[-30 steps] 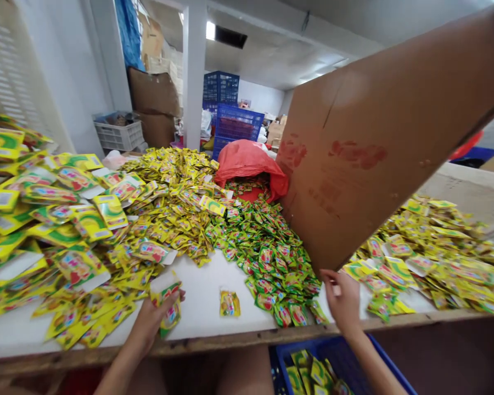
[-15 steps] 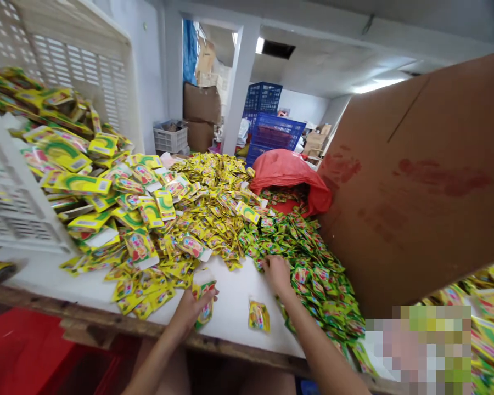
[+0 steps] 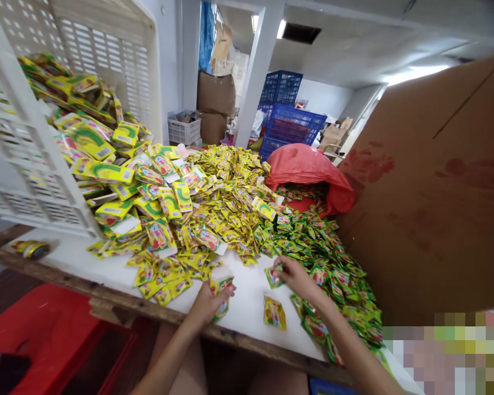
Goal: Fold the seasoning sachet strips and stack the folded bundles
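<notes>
Tabletop [image 3: 247,307] | crate [image 3: 45,137]: boxes [image 3: 88,141] | sack [image 3: 304,164]: green packets [image 3: 296,193] | left hand [image 3: 208,302] grips carton [image 3: 221,283] | right hand [image 3: 296,276] pinches sachet [image 3: 272,277]

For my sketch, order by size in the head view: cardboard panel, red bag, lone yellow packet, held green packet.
Cardboard panel
Red bag
Yellow packet and green packet: unsure, since the green one is partly hidden

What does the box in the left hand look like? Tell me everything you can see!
The box is flat and looks like thin printed card, yellow and green with red patches. A plain white flap sticks out at its far end. The left hand grips it above the white table, near the front edge, with the thumb across its face hiding the middle. I can't tell whether it touches the table or has anything inside.
</notes>
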Demonstrator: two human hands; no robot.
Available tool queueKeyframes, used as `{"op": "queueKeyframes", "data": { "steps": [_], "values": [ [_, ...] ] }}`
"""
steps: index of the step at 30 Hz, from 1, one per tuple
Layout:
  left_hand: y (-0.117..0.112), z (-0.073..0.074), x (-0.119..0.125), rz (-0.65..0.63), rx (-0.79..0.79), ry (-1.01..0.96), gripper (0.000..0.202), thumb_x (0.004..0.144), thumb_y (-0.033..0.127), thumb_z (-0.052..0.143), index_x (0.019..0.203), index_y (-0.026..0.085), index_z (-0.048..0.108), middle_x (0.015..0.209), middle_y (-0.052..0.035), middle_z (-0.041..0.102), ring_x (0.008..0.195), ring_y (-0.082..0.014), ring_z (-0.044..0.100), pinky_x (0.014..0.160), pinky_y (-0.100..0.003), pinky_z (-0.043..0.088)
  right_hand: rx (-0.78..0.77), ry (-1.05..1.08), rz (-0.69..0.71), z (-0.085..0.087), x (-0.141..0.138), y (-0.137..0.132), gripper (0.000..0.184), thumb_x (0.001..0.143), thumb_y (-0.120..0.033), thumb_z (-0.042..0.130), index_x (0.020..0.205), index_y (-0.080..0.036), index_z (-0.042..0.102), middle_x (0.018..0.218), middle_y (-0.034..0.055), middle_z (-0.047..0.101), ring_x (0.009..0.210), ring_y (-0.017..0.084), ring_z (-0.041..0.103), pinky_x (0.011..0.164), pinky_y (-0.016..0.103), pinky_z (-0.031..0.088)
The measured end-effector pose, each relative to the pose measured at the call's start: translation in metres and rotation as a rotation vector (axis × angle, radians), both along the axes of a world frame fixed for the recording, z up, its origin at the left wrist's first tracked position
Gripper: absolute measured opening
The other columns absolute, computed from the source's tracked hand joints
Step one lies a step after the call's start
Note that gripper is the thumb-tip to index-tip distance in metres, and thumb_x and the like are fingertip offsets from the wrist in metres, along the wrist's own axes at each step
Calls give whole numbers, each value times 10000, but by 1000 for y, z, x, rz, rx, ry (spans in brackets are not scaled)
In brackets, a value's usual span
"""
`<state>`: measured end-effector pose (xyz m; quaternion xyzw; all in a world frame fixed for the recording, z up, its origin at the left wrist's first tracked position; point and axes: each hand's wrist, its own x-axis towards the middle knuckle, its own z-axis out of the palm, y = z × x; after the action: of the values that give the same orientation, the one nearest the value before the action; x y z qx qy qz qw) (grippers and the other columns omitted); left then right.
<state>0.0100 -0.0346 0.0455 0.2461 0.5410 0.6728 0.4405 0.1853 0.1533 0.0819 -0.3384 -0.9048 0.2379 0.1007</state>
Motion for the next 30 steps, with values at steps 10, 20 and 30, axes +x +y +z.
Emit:
{"op": "queueKeyframes", "data": {
  "steps": [10,20,30],
  "values": [
    [-2,1,0,-23,5,-32,403,601,380,727,865,108,592,792,-114,671,722,-201,614,667,-290,472,-113,-126,67,-23,34,-63,272,639,-133,551,906,-186,553,833,39,566,794,192,521,698,281,394],
    [9,3,7,-297,69,-2,346,550,368,754,694,108,576,584,-17,583,519,-125,538,536,-247,439,-284,122,92,13,24,-97,85,825,-274,454,846,-199,485,705,-1,549,665,150,506,610,241,384],
    [11,1,9,-383,105,17,320,573,285,734,789,121,565,628,6,563,557,-116,515,567,-256,439,-4,517,97,12,-58,-104,104,836,-178,413,886,-196,502,880,48,483,861,191,479,760,302,404]
  ]
}}
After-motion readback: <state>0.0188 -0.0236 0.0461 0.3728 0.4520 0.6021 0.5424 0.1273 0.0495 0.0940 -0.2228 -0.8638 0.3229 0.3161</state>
